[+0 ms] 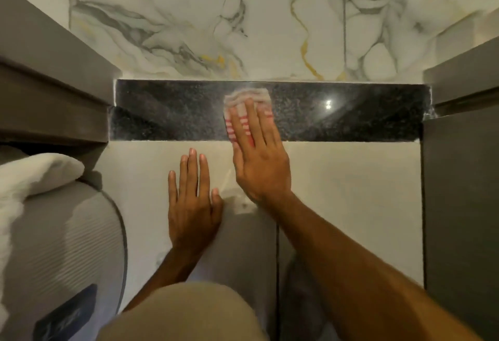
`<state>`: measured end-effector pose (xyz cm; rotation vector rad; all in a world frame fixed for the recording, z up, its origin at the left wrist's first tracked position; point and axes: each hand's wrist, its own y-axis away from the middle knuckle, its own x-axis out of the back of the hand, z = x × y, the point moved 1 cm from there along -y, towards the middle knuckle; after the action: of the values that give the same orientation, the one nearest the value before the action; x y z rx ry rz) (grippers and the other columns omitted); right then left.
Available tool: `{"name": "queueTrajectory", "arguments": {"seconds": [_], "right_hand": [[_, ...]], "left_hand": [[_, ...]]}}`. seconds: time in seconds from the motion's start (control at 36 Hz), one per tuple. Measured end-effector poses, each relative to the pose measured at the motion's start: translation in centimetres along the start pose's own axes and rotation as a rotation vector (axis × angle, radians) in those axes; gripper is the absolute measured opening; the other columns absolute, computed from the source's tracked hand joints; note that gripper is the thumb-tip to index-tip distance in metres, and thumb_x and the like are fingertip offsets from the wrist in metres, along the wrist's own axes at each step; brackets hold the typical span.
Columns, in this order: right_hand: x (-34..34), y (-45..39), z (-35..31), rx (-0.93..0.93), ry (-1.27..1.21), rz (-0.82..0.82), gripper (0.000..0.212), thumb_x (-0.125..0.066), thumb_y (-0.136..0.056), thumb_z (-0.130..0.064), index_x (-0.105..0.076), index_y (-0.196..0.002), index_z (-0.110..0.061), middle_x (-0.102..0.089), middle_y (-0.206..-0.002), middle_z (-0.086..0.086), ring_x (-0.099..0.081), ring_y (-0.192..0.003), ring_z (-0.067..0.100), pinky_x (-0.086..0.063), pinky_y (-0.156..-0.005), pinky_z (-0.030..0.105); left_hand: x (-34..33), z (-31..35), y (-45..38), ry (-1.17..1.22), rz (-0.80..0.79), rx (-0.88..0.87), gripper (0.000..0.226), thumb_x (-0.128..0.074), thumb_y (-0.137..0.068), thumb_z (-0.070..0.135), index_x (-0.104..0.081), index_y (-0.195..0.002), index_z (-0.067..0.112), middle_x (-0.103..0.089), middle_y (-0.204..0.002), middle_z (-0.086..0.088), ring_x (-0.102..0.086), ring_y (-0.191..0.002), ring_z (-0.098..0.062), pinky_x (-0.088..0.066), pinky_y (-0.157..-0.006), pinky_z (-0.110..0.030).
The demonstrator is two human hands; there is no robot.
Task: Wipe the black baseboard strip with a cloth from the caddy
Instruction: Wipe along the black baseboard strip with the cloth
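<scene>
**Mid-wipe on the baseboard, cloth under right palm**

Landmark was the black baseboard strip: speckled, glossy, running between two dark cabinet sides at the foot of the marble wall. Everything else placed off that.

Below the strip: pale floor tile, bare where I knelt. Down-left of the strip: a grey ribbed round thing with a white towel on it. Couldn't say what it was; no caddy visible as such.

Right hand was flat and open, fingers spread, lying across the strip's lower edge right of its middle. Not gripping, just pressing the red-and-white striped cloth onto the strip. Flat palm probably gave even pressure over the polished face. Cloth was bunched above my fingertips, touching the strip nearly to its top edge.

Left hand was open, empty, palm down on the tile just below the strip, beside the right wrist. Likely a brace for leaning in.

Strip looked hazy left of the cloth, shinier to its right with a light glint. Judged the job partway done.
</scene>
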<state>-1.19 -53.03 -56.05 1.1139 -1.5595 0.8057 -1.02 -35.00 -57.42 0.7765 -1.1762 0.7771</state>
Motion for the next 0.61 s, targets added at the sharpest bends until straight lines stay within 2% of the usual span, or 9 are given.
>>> {"name": "queueTrajectory", "arguments": {"seconds": [0.08, 0.17, 0.22, 0.31, 0.36, 0.47, 0.56, 0.61], "right_hand": [[1.1, 6.4, 2.3, -0.017, 0.009, -0.028, 0.063, -0.036, -0.118, -0.036, -0.023, -0.175, -0.014, -0.015, -0.185, 0.011, -0.011, -0.174, 0.029, -0.023, -0.141, 0.049], [2.6, 9.4, 5.5, -0.207, 0.046, -0.019, 0.066, -0.031, -0.118, -0.039, -0.012, -0.177, -0.016, -0.003, -0.187, 0.007, -0.004, -0.175, 0.025, -0.016, -0.143, 0.045], [3.1, 8.5, 7.4, -0.387, 0.064, -0.008, 0.069, -0.028, -0.117, -0.042, -0.004, -0.177, -0.017, 0.001, -0.187, 0.007, -0.001, -0.175, 0.026, -0.018, -0.143, 0.047], [3.2, 3.4, 9.4, -0.574, 0.071, 0.098, 0.069, -0.025, -0.118, -0.043, -0.008, -0.177, -0.012, -0.007, -0.186, 0.013, -0.007, -0.174, 0.031, -0.020, -0.142, 0.047], [3.0, -0.2, 9.8, -0.509, 0.084, 0.141, 0.067, -0.028, -0.118, -0.041, -0.014, -0.176, -0.011, -0.013, -0.185, 0.015, -0.013, -0.173, 0.033, -0.021, -0.142, 0.048], [2.5, -1.1, 9.8, -0.199, 0.090, 0.127, 0.064, -0.033, -0.116, -0.038, -0.023, -0.174, -0.013, -0.022, -0.183, 0.015, -0.020, -0.172, 0.034, -0.021, -0.142, 0.049], [3.1, 3.1, 9.8, -0.152, 0.086, 0.099, 0.063, -0.036, -0.117, -0.036, -0.023, -0.174, -0.012, -0.022, -0.183, 0.015, -0.019, -0.172, 0.033, -0.025, -0.140, 0.050], [3.5, 6.0, 10.5, -0.228, 0.049, 0.113, 0.065, -0.043, -0.117, -0.035, -0.023, -0.175, -0.012, -0.022, -0.183, 0.014, -0.019, -0.172, 0.031, -0.026, -0.140, 0.049]], "left_hand": [[0.4, 0.6, 0.0, -0.002, -0.007, 0.010, 0.066, -0.033, -0.108, 0.029, -0.033, -0.166, -0.004, -0.032, -0.172, -0.032, -0.034, -0.160, -0.049, -0.031, -0.129, -0.070], [0.4, 1.8, -0.4, 0.008, -0.025, -0.019, 0.068, -0.035, -0.108, 0.029, -0.033, -0.166, -0.005, -0.030, -0.173, -0.032, -0.032, -0.161, -0.050, -0.031, -0.129, -0.071], [-0.1, 3.0, -0.9, 0.017, -0.032, -0.089, 0.067, -0.036, -0.108, 0.030, -0.035, -0.165, -0.006, -0.031, -0.173, -0.032, -0.031, -0.161, -0.049, -0.032, -0.128, -0.071], [-1.1, 5.0, -1.9, 0.027, -0.006, -0.178, 0.067, -0.036, -0.111, 0.035, -0.034, -0.167, -0.002, -0.029, -0.175, -0.028, -0.026, -0.164, -0.045, -0.024, -0.133, -0.067], [-1.6, 5.9, -2.6, 0.027, 0.000, -0.219, 0.068, -0.034, -0.112, 0.038, -0.028, -0.170, 0.003, -0.022, -0.179, -0.025, -0.018, -0.167, -0.041, -0.013, -0.137, -0.061], [-2.4, 6.4, -3.0, -0.008, 0.005, -0.252, 0.069, -0.026, -0.114, 0.044, -0.018, -0.173, 0.009, -0.014, -0.182, -0.022, -0.010, -0.170, -0.038, 0.001, -0.138, -0.053], [-1.9, 7.1, -3.1, -0.002, -0.022, -0.249, 0.072, -0.024, -0.113, 0.048, -0.017, -0.174, 0.009, -0.012, -0.182, -0.022, -0.008, -0.170, -0.038, 0.005, -0.138, -0.051], [-1.7, 7.7, -3.1, 0.007, -0.048, -0.263, 0.074, -0.029, -0.112, 0.046, -0.018, -0.173, 0.007, -0.012, -0.182, -0.022, -0.009, -0.169, -0.038, 0.003, -0.138, -0.053]]}}
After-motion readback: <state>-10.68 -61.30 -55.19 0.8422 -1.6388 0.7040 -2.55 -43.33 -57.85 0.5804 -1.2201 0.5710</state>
